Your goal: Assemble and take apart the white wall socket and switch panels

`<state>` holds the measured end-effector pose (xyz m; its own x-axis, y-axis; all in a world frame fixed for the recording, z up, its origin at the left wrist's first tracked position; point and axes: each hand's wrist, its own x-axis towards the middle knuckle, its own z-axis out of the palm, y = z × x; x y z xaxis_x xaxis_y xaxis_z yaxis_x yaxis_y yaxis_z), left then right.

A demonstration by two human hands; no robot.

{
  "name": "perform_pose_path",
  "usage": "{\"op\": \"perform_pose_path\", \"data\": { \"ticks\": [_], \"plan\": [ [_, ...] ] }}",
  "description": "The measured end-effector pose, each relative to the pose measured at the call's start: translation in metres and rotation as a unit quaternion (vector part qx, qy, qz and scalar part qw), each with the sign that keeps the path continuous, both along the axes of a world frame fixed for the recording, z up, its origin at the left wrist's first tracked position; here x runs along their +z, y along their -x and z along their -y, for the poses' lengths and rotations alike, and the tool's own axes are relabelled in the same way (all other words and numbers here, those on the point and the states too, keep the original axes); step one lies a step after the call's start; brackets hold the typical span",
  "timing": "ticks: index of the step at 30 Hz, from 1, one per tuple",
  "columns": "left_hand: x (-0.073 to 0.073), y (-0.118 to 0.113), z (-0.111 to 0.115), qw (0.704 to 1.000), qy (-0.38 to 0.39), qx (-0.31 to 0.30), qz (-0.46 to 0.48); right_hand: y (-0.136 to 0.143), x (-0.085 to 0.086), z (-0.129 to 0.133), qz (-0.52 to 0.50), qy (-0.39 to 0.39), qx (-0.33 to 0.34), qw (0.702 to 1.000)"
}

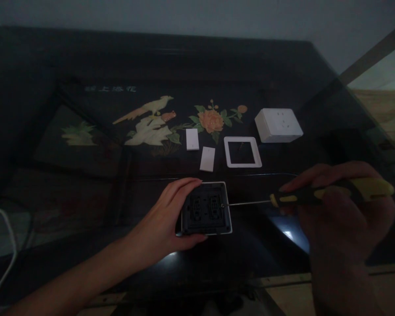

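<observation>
My left hand [171,215] grips a square wall switch [205,219] by its left side, fingers at the top edge and thumb at the bottom. The switch has a black inner face and a white outer edge. In my right hand [345,215] is a screwdriver [316,196] with a yellow and black handle, held level. Its thin shaft points left, and the tip meets a small screw [222,205] near the right edge of the switch. Beyond the switch lie two white rocker covers [192,139] and a white square frame [226,153].
A white socket box [279,125] stands at the back right of the dark glossy table [95,57]. A loose screw [241,146] lies inside the frame's opening. A white cable [11,237] hangs at the left edge. Bird and flower pictures decorate the tabletop.
</observation>
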<state>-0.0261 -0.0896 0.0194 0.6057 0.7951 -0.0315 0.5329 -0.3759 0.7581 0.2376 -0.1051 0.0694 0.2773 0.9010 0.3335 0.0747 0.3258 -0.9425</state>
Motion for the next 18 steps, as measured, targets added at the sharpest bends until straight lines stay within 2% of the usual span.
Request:
{"op": "perform_pose_path", "data": {
  "ticks": [9, 18],
  "plan": [
    [0.001, -0.0012, 0.0001, 1.0, 0.003, 0.005, 0.005, 0.0013, 0.0012, 0.0005, 0.01, -0.009, -0.022, 1.0],
    [0.0022, -0.0013, -0.0008, 1.0, 0.007, -0.001, -0.005, -0.0032, -0.0008, 0.002, 0.033, -0.026, 0.025, 0.999]
  ]
}}
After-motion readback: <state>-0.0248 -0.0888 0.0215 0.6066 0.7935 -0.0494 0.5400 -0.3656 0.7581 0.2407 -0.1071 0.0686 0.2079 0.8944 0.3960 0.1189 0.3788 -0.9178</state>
